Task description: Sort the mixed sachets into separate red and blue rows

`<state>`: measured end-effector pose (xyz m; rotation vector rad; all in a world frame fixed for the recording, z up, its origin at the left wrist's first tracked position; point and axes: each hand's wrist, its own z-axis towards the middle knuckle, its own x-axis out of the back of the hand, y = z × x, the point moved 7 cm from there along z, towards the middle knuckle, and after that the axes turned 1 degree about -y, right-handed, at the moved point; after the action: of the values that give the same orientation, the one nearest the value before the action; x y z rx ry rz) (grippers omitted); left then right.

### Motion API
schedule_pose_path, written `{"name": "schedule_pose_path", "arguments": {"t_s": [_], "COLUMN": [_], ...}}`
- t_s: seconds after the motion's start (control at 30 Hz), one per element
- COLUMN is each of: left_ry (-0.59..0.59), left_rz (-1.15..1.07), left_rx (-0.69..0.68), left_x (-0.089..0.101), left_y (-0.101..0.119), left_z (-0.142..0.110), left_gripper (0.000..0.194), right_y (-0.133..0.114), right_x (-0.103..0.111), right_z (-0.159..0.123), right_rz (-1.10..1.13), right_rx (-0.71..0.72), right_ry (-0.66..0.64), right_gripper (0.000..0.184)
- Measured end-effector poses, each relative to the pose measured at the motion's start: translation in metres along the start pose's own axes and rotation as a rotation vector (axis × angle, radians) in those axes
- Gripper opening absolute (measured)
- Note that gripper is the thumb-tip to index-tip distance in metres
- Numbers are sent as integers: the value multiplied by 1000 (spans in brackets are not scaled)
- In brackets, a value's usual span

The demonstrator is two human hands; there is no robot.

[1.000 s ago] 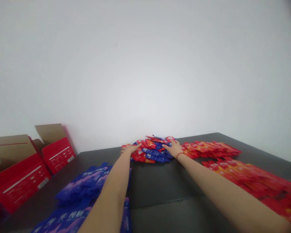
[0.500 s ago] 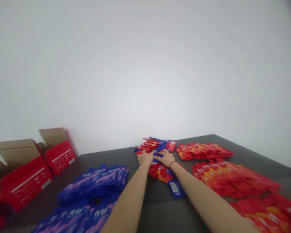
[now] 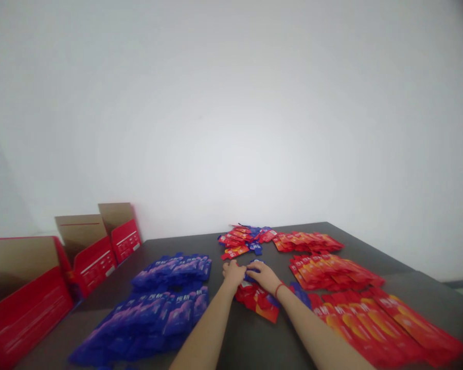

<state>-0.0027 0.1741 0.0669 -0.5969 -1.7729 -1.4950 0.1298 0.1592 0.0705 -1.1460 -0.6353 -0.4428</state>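
Observation:
My left hand (image 3: pixel 234 273) rests on the table beside a small heap of packets, its fingers bent and a little apart. Close to its right, my right hand (image 3: pixel 265 278), with a red cord at the wrist, lies over the same heap with fingers stretched to the left. Red-orange packets (image 3: pixel 263 304) stick out below the hands. A blue packet (image 3: pixel 301 294) lies partly behind the right forearm. Fingertips of both hands nearly meet over the packets, and what lies under the palms is hidden.
Blue packets (image 3: pixel 177 308) lie in overlapping rows on the left. Rows of red-orange packets (image 3: pixel 332 272) cover the right side. A mixed pile (image 3: pixel 241 237) sits at the back against the wall. Open red cartons (image 3: pixel 96 264) line the left edge of the dark table (image 3: pixel 250 349).
Both hands have drawn part of the mixed packets toward me, away from the back pile, leaving a gap between. The camera view has shifted, bringing more of the cartons into sight.

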Motion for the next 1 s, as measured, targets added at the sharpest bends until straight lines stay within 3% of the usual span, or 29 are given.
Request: {"name": "schedule_pose_path", "arguments": {"t_s": [0.13,0.23,0.43,0.67,0.77,0.87,1.0], "left_ry": [4,12,30,78,203,310,267], "left_rz": [34,71,166,238,294,318,266], "left_rx": [-68,-148,-314,-451,-542,-677,-803], "left_x": [10,14,13,17,23,29,31], "left_y": [-10,-11,-9,-15,-22,-23,-17], "left_z": [-35,-58,-103,-140,-152,-163,-171], "left_gripper": [40,42,43,46,46,42,36], "right_y": [-22,-33,-31,-50,-65,-74,-71], "right_x": [0,13,44,17,5,6,16], "right_z": [-30,-55,-121,-144,-152,-170,-184], "right_rz": [-66,-165,-458,-602,-612,-616,-623], "right_rx": [-18,-52,-238,-326,-299,-258,-192], "right_ry": [11,24,48,-23,-44,-45,-11], "right_gripper": [38,50,50,40,44,44,38]}}
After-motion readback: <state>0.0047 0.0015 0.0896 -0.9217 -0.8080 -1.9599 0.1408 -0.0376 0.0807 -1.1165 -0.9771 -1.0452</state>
